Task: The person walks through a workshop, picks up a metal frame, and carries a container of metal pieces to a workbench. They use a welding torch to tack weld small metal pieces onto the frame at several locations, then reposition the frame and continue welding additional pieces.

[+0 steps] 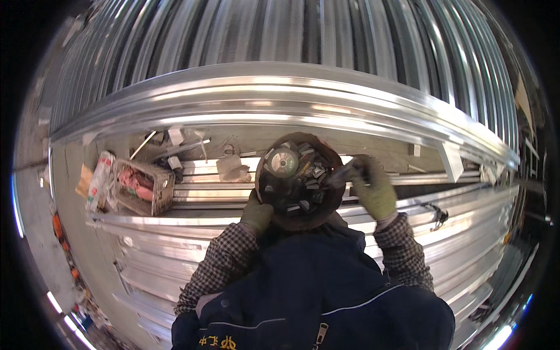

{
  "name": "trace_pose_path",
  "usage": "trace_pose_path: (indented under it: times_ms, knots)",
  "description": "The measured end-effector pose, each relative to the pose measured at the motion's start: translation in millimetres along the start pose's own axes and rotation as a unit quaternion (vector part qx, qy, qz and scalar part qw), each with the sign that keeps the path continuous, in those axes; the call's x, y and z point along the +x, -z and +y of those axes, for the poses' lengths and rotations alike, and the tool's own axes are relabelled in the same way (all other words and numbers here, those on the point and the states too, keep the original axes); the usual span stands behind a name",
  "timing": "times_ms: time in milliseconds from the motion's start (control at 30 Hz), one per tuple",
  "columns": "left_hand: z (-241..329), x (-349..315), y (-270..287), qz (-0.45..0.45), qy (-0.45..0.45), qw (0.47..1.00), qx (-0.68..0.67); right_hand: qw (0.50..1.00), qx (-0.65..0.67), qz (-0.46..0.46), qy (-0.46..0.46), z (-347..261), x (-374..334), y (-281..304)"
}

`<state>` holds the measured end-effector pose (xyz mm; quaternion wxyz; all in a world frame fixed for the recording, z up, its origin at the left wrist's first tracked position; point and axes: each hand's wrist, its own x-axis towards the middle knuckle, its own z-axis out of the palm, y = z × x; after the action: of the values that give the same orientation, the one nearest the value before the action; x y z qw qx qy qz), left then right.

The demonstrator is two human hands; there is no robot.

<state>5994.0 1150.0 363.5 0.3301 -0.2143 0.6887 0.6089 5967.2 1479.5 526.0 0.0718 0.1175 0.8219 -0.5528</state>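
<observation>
My left hand (256, 213), in a green glove, holds up a round dark bowl (274, 192) from underneath at its lower left. The bowl is filled with small metal pieces and a grey grinding disc (283, 161). My right hand (373, 188), also gloved in green, is at the bowl's right rim and pinches a small dark metal piece (345, 172) between its fingertips. Both forearms in checked sleeves rise from a dark blue vest at the bottom of the view.
Long shiny aluminium profiles (291, 96) lie stacked across the whole width, in front and behind. To the left stands a small crate (143, 186) with pink cloth inside, next to a white bag (99, 178). Loose metal scraps lie on the bench surface (233, 166).
</observation>
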Motion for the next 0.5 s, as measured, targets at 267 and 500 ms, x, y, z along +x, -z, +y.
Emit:
trace_pose_path:
  times_ms: [267, 500]
  knots:
    - [2.8, -21.1, 9.8, 0.066, 0.009, 0.996, -0.058, 0.927, -0.308, -0.092, 0.192, -11.0, 53.6, -59.4]
    - [21.7, -39.5, 38.9, 0.141, 0.061, 0.985, 0.075, 0.841, -0.430, -0.249, 0.215, -20.0, 102.3, -220.6]
